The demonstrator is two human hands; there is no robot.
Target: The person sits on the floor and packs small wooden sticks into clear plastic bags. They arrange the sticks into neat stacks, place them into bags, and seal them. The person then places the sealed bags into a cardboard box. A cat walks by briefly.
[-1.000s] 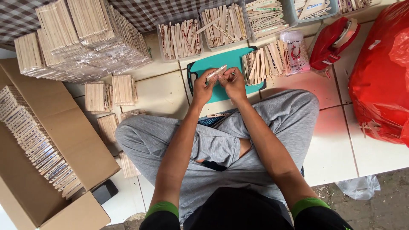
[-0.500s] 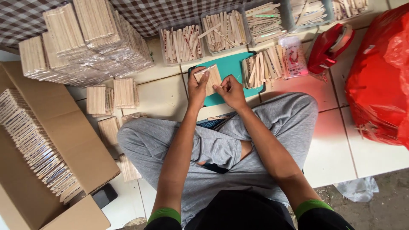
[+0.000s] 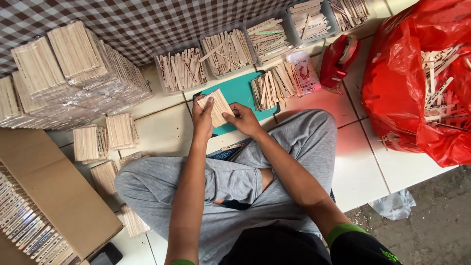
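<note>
The flat bundle of pale wooden sticks (image 3: pixel 216 106) now sits squared between the left hand (image 3: pixel 202 118) and right hand (image 3: pixel 244 119), both gripping it (wrapped stacks (image 3: pixel 73 73) lie left, loose sticks in the clear tubs (image 3: pixel 206 61) beyond remain).

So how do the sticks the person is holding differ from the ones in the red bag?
The sticks in the hands lie side by side in a flat, even row, held between the left hand and right hand; the sticks in the red bag lie loose and crossed at all angles. The held row is a small batch above the green board; the bag holds a far bigger heap. Both look like the same pale flat wooden sticks.
</note>
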